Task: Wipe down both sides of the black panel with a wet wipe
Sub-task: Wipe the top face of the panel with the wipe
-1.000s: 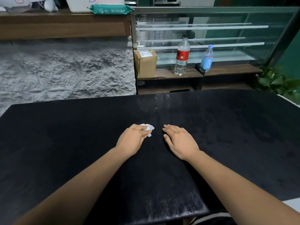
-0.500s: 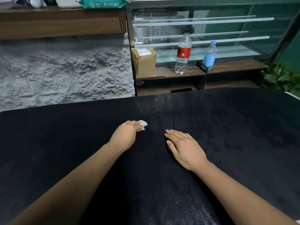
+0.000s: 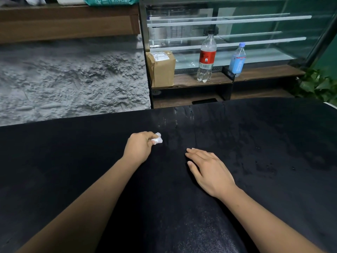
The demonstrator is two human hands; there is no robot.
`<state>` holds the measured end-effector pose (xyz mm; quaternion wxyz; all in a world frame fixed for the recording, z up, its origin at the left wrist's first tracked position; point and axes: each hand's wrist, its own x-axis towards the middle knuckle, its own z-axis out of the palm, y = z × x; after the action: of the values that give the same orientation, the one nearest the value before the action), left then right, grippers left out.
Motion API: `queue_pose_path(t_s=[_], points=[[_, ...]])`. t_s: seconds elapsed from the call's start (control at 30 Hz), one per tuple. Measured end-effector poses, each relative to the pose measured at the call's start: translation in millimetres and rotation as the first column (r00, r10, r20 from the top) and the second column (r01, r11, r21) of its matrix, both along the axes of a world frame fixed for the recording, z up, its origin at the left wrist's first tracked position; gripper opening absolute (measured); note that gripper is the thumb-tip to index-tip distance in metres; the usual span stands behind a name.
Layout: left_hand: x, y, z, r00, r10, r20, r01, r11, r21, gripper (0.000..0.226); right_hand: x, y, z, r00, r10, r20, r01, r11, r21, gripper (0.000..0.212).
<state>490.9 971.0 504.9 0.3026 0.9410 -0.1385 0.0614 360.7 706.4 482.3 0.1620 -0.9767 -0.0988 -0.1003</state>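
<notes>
The left hand (image 3: 138, 147) has its fingers curled tight round a crumpled white wipe (image 3: 158, 138), pressing it onto the black panel (image 3: 73, 161). To its right, the right hand (image 3: 209, 170) lies flat, fingers straight and together. The panel fills the near scene, with wet streaks toward its far edge.

wet wipe (image 3: 158, 140): mostly inside left fingers (image 3: 147, 136) | green pack (image 3: 109, 0): top cropped

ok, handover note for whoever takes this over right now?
Left grip: holds the crumpled wet wipe at the black panel surface, mid-panel toward the far edge.
Right grip: flat on the panel beside it, fingers straight, holding nothing.
Done: wet streaks on the upper face near the far edge.
Left: probably the rest of this face; whether the other side is wiped cannot be told.
</notes>
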Motion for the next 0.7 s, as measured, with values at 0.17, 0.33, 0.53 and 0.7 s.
queue_pose_path(t_s=[0.17,0.33,0.53,0.7], points=[[-19,-33,0,0.994,-0.105,0.022,0.105,0.994,0.001,0.021,0,1,0,1.0,0.007,0.007,-0.007,1.0,-0.006,0.05],[-41,-75,-1,0.972,-0.222,0.071,0.224,0.974,-0.029,0.02,-1,1,1,1.0,-0.002,0.022,0.001,1.0,0.006,0.048],[-44,-89,-2,0.964,-0.256,0.069,0.257,0.966,-0.005,0.02,-2,0,0,0.999,-0.019,0.038,0.018,0.999,0.034,0.044],[-37,-81,-2,0.961,-0.267,0.075,0.265,0.963,0.036,0.019,-3,0,0,0.999,-0.021,0.04,0.019,0.999,0.044,0.044]])
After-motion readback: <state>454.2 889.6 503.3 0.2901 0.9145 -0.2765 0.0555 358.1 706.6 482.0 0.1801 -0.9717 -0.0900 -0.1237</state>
